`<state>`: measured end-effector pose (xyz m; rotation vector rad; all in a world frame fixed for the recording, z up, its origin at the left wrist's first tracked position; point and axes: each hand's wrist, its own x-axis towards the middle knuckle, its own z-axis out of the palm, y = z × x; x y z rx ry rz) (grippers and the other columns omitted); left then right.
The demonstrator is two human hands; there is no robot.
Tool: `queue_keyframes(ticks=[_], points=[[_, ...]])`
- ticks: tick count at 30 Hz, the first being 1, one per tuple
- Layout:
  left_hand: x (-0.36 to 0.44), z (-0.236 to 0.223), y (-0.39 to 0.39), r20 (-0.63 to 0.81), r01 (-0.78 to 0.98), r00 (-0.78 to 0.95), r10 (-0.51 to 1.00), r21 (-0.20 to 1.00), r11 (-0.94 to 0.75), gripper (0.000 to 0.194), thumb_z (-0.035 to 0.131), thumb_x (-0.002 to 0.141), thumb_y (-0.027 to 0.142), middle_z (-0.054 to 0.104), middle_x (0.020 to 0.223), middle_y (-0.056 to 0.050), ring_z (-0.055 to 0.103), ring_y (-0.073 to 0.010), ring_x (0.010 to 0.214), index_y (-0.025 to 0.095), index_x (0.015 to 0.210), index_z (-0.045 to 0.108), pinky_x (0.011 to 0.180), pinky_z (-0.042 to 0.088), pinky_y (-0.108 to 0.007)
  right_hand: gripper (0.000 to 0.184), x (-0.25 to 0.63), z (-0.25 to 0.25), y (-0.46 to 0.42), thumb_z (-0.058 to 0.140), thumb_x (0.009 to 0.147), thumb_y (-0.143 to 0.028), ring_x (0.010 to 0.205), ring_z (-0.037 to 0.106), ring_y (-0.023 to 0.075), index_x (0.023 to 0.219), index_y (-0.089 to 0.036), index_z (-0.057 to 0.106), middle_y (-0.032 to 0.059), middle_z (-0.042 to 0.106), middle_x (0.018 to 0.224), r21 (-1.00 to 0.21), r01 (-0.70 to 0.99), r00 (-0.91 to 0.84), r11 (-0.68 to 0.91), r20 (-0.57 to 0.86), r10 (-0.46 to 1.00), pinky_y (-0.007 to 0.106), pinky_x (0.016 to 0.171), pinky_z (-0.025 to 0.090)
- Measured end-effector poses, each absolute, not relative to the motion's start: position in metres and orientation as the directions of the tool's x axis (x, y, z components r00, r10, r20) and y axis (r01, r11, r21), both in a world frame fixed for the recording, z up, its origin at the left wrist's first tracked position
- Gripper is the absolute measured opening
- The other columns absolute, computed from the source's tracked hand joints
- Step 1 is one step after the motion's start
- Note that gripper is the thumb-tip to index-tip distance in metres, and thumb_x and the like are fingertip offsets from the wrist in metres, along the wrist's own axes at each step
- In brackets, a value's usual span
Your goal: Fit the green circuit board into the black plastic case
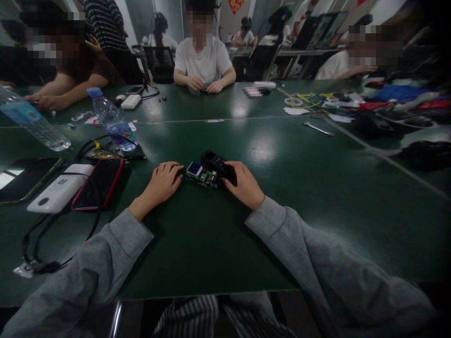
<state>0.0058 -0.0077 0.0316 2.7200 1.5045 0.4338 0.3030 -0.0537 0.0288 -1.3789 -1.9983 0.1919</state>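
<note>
A small green circuit board with a little screen at its left end lies on the table in front of me. Just behind it, angled to the right, is a black plastic casing with a window-like opening. My right hand has its thumb and fingers closed around the casing's right end, hiding that part. At the board's left side, my left hand rests with fingers loosely bent and apart, holding nothing; its fingertips are close to the board's edge, and I cannot tell whether they touch it.
Left of me lie a red-edged phone, a white power bank, a dark phone and black cables. Two plastic bottles lean behind them. A wrench and a cable pile lie right. People sit around the table.
</note>
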Motion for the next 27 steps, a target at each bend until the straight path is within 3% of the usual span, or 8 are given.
queue_keyframes(ticks=[27], points=[[0.0055,0.0322,-0.0068,0.231,0.83,0.499,0.835,0.15,-0.537,0.039,0.04,0.102,0.036,0.053,0.139,-0.012,0.046,-0.0305,0.129,0.022,0.137,0.052,0.104,0.041,-0.051,0.045,0.3038,0.0271,-0.0524,0.059,0.088,-0.027,0.116,0.06,0.032,0.131,-0.019,0.048,0.0157,0.06,0.125,-0.479,0.77,-0.201,0.422,0.446,0.872,0.055,0.1,0.053]])
